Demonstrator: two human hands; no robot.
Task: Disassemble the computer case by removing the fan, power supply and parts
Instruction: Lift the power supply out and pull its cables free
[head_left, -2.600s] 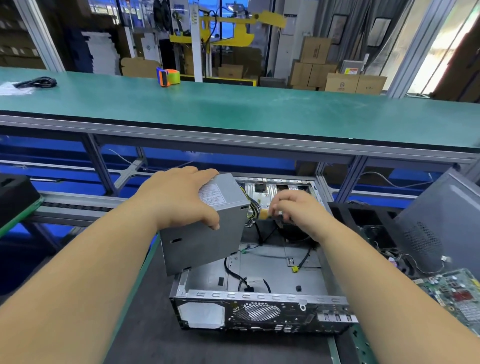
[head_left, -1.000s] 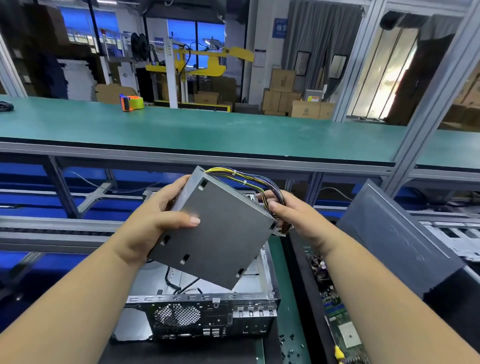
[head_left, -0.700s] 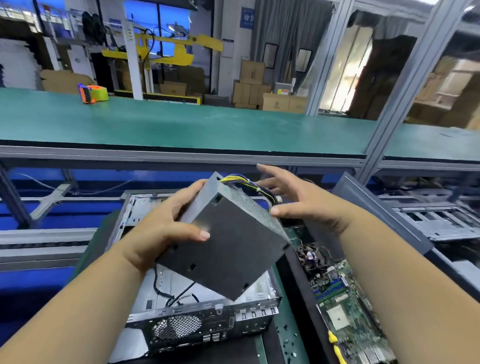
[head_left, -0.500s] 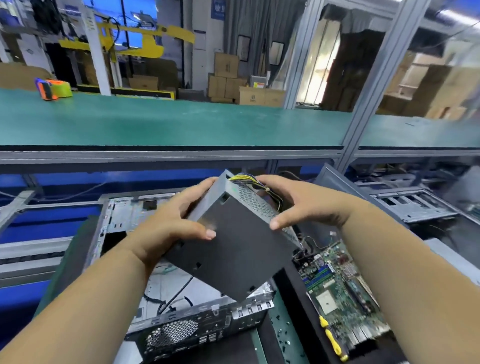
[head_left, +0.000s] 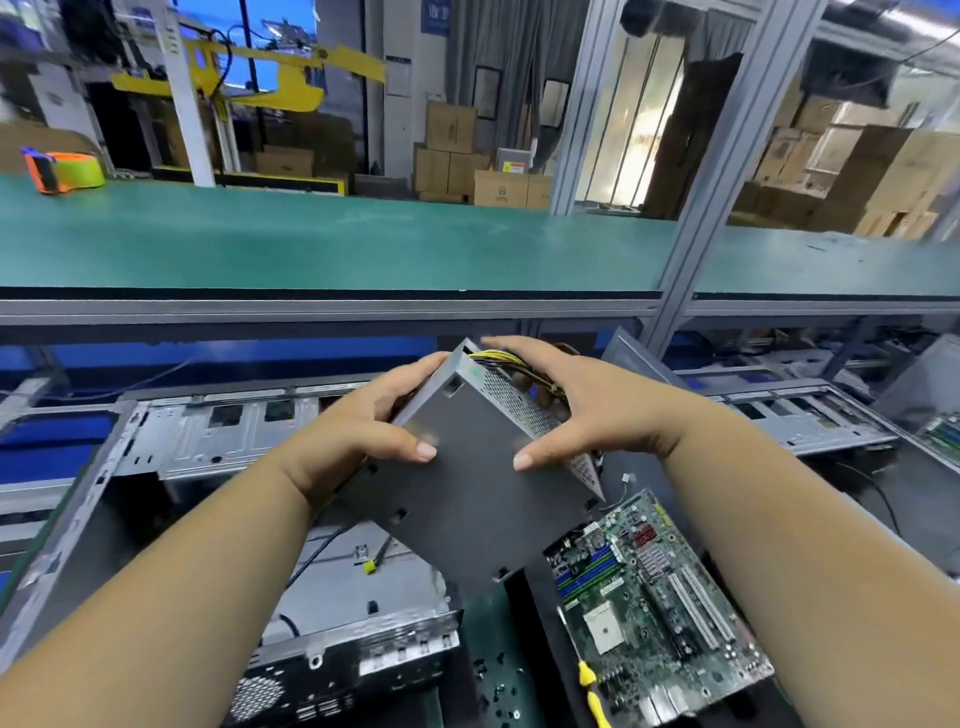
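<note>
A person holds a grey power supply (head_left: 467, 499) in the air with both hands, above the right edge of the open computer case (head_left: 291, 571). The left hand (head_left: 358, 441) wraps its left side and the right hand (head_left: 587, 415) its far right end, each grip closed on the box, likely to steady its weight and gather the yellow cable bundle (head_left: 506, 358). The case holds only loose black wires. A motherboard (head_left: 660, 608) lies on the bench to the right.

Bright, even indoor light, daylight glare upper right, wide-angle edge bending, slight motion blur.
</note>
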